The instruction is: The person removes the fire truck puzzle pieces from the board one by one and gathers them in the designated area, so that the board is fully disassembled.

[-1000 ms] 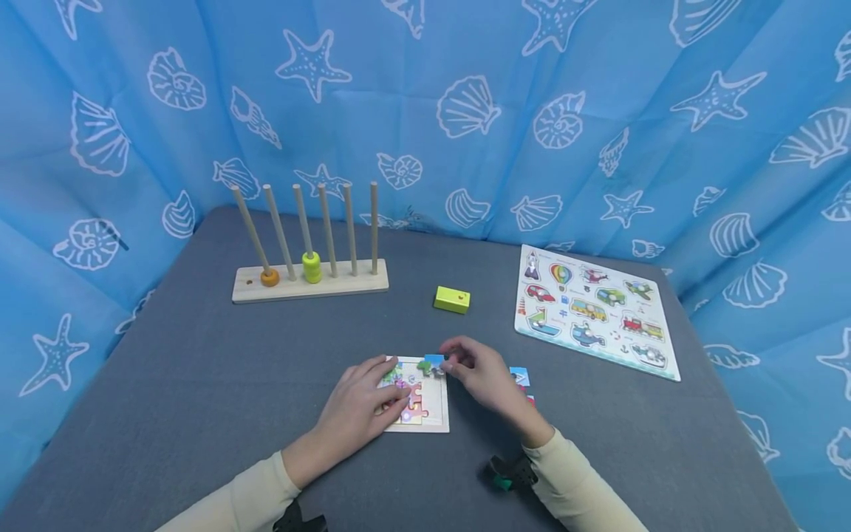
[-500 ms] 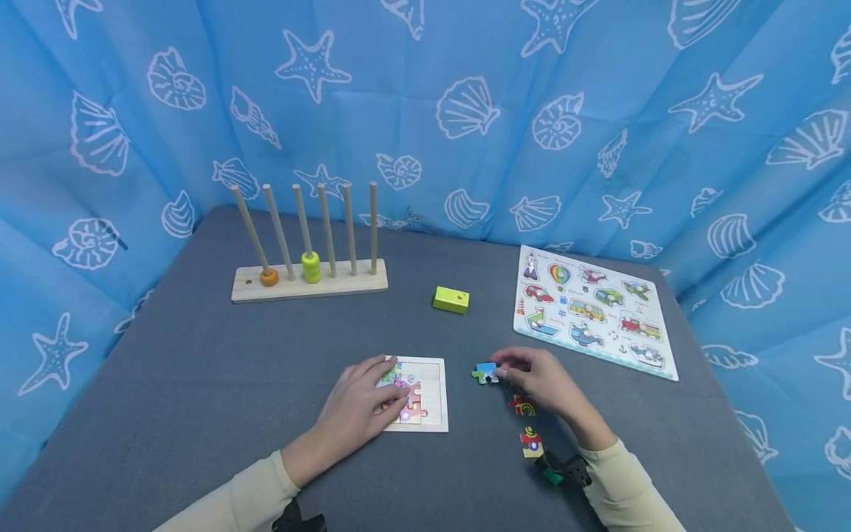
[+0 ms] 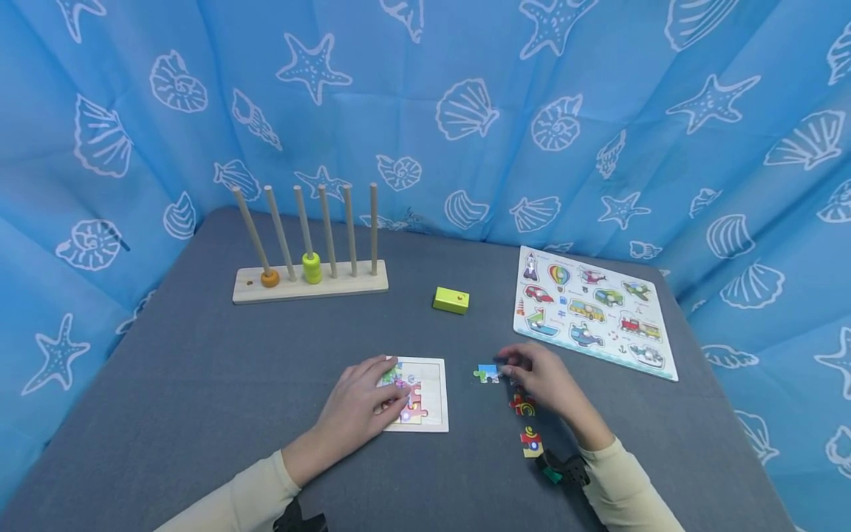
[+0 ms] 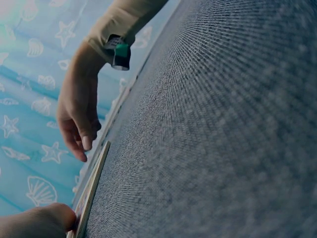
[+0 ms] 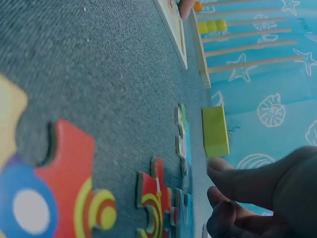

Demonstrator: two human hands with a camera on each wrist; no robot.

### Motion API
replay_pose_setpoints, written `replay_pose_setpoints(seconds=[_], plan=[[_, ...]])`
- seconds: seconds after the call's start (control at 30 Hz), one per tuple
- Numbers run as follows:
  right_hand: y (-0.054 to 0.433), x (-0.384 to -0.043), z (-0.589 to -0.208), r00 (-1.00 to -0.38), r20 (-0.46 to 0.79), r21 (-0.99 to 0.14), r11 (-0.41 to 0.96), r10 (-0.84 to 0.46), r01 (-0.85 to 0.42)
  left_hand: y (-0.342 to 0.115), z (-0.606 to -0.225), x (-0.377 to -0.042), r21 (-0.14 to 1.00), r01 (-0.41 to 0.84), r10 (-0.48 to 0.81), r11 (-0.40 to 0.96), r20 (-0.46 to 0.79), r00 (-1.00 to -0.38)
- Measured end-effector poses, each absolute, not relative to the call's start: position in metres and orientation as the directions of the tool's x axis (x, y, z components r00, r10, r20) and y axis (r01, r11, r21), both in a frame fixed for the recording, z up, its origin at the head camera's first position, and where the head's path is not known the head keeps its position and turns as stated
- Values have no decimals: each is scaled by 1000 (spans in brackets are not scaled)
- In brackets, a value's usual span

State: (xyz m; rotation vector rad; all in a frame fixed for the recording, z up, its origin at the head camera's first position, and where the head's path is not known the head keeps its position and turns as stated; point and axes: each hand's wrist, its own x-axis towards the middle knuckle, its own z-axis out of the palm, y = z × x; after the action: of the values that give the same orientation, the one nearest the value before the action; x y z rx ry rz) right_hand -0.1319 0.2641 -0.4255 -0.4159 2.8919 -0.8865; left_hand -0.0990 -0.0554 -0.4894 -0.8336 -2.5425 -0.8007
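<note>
My left hand [image 3: 366, 395] rests on a wooden jigsaw tray [image 3: 435, 395], with joined pink and green pieces partly hidden beneath the fingers. To the tray's right, a blue-and-green jigsaw piece [image 3: 488, 374] lies flat on the table. Just right of that piece is my right hand [image 3: 541, 374], thumb and fingers loosely bent. In the right wrist view, its fingers [image 5: 242, 178] hold nothing and stand apart from the pieces. Below it lie a red-and-yellow piece [image 3: 523, 405] and a red piece with a blue wheel [image 3: 532, 443]. Another blue piece [image 5: 184, 213] shows in the right wrist view.
A wooden stand [image 3: 312, 290] with upright pegs, one orange bead and green beads is at the back left. A green block [image 3: 451, 300] lies behind the tray. At the back right lies a vehicle puzzle board [image 3: 592, 314]. A blue curtain [image 3: 425, 111] hangs behind.
The right hand carried the blue-and-green piece from the tray's upper right corner rightward to the table and let go of it. The left hand has stayed on the tray.
</note>
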Motion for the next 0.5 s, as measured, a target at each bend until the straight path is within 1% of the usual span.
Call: replay_pose_setpoints(seconds=[0.1,0.2,0.5], plan=[[263,-131,-426,-944,25,-513,806,-330,-295,-55,-489,-99,408,622,429,668,472,-770],[262,-129,-427,-930,19,-478,814,-367,-331,-55,-489,-98,413,620,430,667,466,-773],[260,-130,-430,-929,-23,-455,831,-370,-320,-55,-488,-99,401,610,444,684,435,-784]])
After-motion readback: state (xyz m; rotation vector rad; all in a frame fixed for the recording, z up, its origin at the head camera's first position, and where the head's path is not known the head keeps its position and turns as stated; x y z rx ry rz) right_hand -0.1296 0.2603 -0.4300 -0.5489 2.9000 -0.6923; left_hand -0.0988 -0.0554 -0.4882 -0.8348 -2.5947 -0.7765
